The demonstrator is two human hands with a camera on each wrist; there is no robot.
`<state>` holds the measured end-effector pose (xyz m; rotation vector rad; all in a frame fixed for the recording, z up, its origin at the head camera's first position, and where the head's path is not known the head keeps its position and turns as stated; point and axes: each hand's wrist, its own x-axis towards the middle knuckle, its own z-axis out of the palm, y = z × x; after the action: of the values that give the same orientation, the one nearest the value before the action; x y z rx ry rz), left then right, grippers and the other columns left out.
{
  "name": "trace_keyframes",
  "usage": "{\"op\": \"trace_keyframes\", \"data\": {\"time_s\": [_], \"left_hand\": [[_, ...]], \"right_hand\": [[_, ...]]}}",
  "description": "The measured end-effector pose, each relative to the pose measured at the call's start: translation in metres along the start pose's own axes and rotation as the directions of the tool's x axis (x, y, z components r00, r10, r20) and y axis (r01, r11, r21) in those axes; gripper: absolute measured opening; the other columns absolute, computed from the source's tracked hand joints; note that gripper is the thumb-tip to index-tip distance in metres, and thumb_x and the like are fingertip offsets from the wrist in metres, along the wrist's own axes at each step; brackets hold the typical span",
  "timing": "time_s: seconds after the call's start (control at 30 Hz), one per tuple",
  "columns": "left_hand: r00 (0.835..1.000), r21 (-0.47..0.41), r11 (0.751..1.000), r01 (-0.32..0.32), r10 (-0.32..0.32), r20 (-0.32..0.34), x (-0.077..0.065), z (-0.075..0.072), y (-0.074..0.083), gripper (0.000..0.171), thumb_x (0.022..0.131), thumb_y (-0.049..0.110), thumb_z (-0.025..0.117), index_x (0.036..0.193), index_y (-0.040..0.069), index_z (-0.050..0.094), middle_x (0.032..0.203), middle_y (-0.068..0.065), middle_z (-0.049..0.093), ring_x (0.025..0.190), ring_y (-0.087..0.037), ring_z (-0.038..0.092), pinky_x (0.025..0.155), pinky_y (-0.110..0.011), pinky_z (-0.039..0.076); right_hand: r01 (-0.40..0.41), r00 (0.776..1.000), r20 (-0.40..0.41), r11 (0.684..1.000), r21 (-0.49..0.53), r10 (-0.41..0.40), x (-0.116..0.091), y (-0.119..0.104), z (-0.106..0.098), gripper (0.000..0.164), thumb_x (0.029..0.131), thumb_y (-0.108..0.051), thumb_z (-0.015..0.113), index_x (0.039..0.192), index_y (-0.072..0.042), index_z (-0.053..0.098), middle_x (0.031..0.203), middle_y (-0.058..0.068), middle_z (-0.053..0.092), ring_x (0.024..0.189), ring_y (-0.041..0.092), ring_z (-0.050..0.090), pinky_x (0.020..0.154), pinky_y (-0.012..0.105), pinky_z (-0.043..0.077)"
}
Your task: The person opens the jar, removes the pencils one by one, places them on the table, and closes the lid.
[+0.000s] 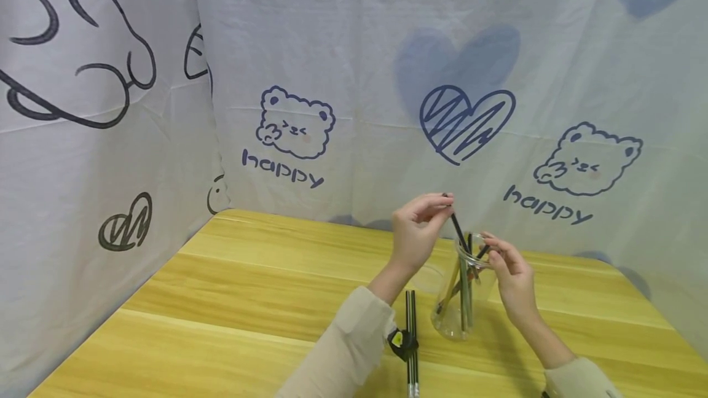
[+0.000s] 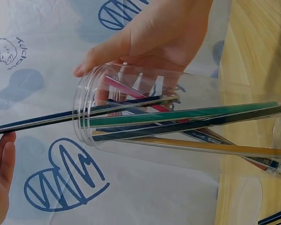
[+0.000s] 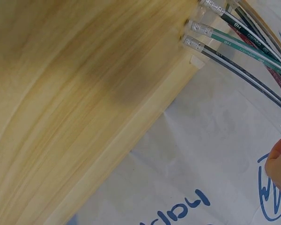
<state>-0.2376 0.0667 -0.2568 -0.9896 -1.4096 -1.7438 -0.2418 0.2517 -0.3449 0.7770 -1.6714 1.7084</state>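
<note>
My left hand (image 1: pixel 415 235) pinches a dark striped pencil (image 1: pixel 458 231) near its upper end. The pencil slants down through the mouth of a clear jar (image 1: pixel 450 326), its lower end inside. In the left wrist view, the fingertips on this pencil (image 2: pixel 37 121) show at the left edge. My right hand (image 1: pixel 515 281) grips the jar near its rim, thumb on the near side and fingers behind the wall. Several pencils lean in the jar, among them a green pencil (image 2: pixel 187 114), a yellow pencil (image 2: pixel 225 147) and a red one (image 2: pixel 126 90).
More dark striped pencils (image 1: pixel 412 370) lie on the wooden table (image 1: pixel 238 324), beside the left sleeve with its black wrist strap (image 1: pixel 402 344). A clear round disc (image 1: pixel 428 277) lies left of the jar. Printed cloth (image 1: pixel 354 66) hangs behind the table and on its left.
</note>
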Motion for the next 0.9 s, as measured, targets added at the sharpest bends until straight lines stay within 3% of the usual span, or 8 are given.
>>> {"op": "trace_keyframes", "data": {"time_s": [0.27,0.47,0.67,0.9], "left_hand": [[0.997,0.011,0.999,0.053,-0.052,-0.054,0.003,-0.004,0.003,0.035,0.073,-0.016,0.062,0.107,-0.012,0.054,0.109,-0.024,0.057,0.067,-0.035,0.062,0.047,-0.023,0.048],[0.990,0.004,0.994,0.108,-0.107,-0.096,0.005,-0.007,0.004,0.045,0.073,-0.015,0.063,0.116,-0.009,0.051,0.117,-0.021,0.053,0.066,-0.036,0.061,0.052,-0.028,0.052],[0.981,0.009,0.995,0.097,-0.094,-0.168,0.009,-0.009,0.000,0.044,0.073,-0.016,0.062,0.115,-0.010,0.050,0.112,-0.022,0.053,0.060,-0.036,0.060,0.054,-0.029,0.053],[0.962,-0.039,0.993,0.114,-0.120,-0.245,0.010,-0.013,-0.024,0.043,0.076,-0.012,0.062,0.117,-0.006,0.050,0.108,-0.015,0.055,0.066,-0.027,0.061,0.057,-0.028,0.053]], "right_hand": [[-0.024,1.000,-0.016,0.998,-0.054,0.023,0.000,-0.002,0.000,0.021,0.089,0.008,0.042,0.106,0.009,0.055,0.118,0.002,0.056,0.104,0.012,0.052,0.076,0.015,0.046],[-0.026,1.000,-0.017,0.999,-0.041,0.025,0.000,-0.002,0.000,0.021,0.089,0.009,0.042,0.106,0.010,0.054,0.117,0.002,0.056,0.102,0.011,0.053,0.075,0.016,0.046],[-0.023,0.999,-0.026,0.999,-0.038,0.022,0.000,0.000,0.000,0.023,0.088,0.010,0.041,0.105,0.007,0.056,0.116,0.000,0.057,0.102,0.010,0.053,0.074,0.015,0.046],[0.003,1.000,-0.010,1.000,-0.004,-0.003,-0.001,0.003,-0.002,0.023,0.088,0.013,0.039,0.106,0.011,0.053,0.117,0.002,0.057,0.097,0.010,0.055,0.074,0.015,0.047]]}}
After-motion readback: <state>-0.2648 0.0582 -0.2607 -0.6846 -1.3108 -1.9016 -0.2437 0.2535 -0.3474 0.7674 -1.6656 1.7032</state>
